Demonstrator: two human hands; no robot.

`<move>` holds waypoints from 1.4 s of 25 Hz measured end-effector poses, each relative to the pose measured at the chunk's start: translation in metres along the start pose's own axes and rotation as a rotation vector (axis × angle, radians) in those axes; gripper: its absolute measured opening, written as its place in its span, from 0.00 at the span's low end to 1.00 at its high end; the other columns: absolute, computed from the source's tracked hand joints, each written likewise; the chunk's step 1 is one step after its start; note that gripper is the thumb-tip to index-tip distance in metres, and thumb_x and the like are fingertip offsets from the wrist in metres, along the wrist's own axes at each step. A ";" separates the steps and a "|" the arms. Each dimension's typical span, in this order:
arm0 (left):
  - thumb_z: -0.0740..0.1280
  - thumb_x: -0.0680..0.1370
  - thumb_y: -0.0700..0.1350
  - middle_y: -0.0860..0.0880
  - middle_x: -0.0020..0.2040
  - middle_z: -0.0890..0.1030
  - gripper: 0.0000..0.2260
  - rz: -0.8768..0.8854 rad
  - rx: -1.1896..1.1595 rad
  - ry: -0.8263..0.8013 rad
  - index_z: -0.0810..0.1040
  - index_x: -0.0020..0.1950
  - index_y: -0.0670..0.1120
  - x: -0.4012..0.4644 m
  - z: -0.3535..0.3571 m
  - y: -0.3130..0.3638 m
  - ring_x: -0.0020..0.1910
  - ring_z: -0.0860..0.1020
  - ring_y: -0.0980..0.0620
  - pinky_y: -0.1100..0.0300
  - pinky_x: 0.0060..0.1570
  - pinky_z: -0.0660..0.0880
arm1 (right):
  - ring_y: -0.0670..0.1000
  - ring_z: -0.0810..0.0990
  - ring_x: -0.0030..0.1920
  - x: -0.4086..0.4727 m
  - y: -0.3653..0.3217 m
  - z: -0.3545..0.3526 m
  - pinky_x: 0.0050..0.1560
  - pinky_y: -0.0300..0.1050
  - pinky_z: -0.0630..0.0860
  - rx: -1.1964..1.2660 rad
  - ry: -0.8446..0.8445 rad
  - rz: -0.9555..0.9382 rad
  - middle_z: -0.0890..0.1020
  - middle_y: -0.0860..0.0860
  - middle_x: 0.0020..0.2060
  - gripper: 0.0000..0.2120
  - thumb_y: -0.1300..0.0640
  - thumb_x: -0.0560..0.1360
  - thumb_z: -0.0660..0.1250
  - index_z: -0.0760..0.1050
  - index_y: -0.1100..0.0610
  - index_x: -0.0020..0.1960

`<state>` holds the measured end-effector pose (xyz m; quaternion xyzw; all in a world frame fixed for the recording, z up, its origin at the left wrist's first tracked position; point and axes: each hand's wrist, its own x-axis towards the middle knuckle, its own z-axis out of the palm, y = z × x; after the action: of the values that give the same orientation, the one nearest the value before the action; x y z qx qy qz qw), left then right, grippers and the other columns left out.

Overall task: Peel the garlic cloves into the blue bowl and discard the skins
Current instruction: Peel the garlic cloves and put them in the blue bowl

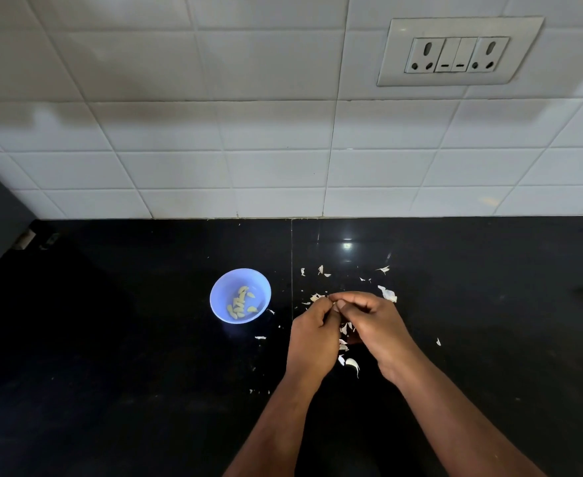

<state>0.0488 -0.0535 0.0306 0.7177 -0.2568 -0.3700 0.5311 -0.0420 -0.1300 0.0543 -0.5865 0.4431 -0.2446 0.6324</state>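
So, hands: left hand (312, 333) and right hand (374, 321) meet fingertip to fingertip at lower centre of the frame, both curled tight round something tiny between them, presumably a garlic clove being peeled.
Clove in grip: hidden by the fingers; can't tell how much skin is left on it.
Why held there: hands work just above the black polished stone counter (111, 339), so I judge the skins are meant to drop straight down and be cleared later.
Skins: white papery garlic skin flakes (387, 293) scattered around and under the hands, a few up toward the tiled wall; none discarded yet.
Unpeeled stock: pale curved pieces between the wrists (352, 364) could be cloves or husks; too small to tell.
Bowl: small round blue plastic bowl (221, 287) sits left of the hands, near but apart, in easy reach for drop-off.
Bowl contents: about ten peeled yellowish garlic cloves (240, 302) lying on its bottom.
Background: white tiled wall, white double-socket switch plate (458, 51) upper right.
Cut off: forearms run out of the bottom edge; dark cabinet at left edge barely readable.
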 end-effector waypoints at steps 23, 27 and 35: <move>0.66 0.83 0.53 0.49 0.30 0.74 0.17 -0.193 -0.021 0.083 0.73 0.36 0.48 -0.001 -0.028 -0.006 0.28 0.72 0.52 0.58 0.30 0.71 | 0.45 0.80 0.32 0.013 0.009 0.006 0.31 0.37 0.79 0.458 -0.017 0.299 0.82 0.51 0.36 0.03 0.62 0.78 0.73 0.82 0.60 0.51; 0.62 0.85 0.51 0.50 0.35 0.77 0.15 -0.255 0.022 0.068 0.76 0.46 0.42 -0.008 -0.039 -0.011 0.31 0.74 0.53 0.62 0.28 0.70 | 0.48 0.82 0.37 0.021 -0.004 0.026 0.40 0.42 0.83 0.241 -0.082 0.120 0.83 0.53 0.40 0.06 0.64 0.79 0.72 0.85 0.60 0.55; 0.62 0.78 0.48 0.50 0.36 0.86 0.13 -0.293 0.187 -0.050 0.84 0.41 0.48 -0.015 -0.058 -0.016 0.29 0.79 0.54 0.55 0.43 0.80 | 0.46 0.81 0.31 0.045 -0.021 0.114 0.39 0.34 0.80 -0.303 -0.236 -0.094 0.85 0.51 0.39 0.10 0.63 0.82 0.67 0.84 0.55 0.60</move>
<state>0.0861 -0.0039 0.0283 0.7843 -0.1959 -0.4356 0.3959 0.0812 -0.1118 0.0528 -0.7198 0.3695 -0.1337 0.5722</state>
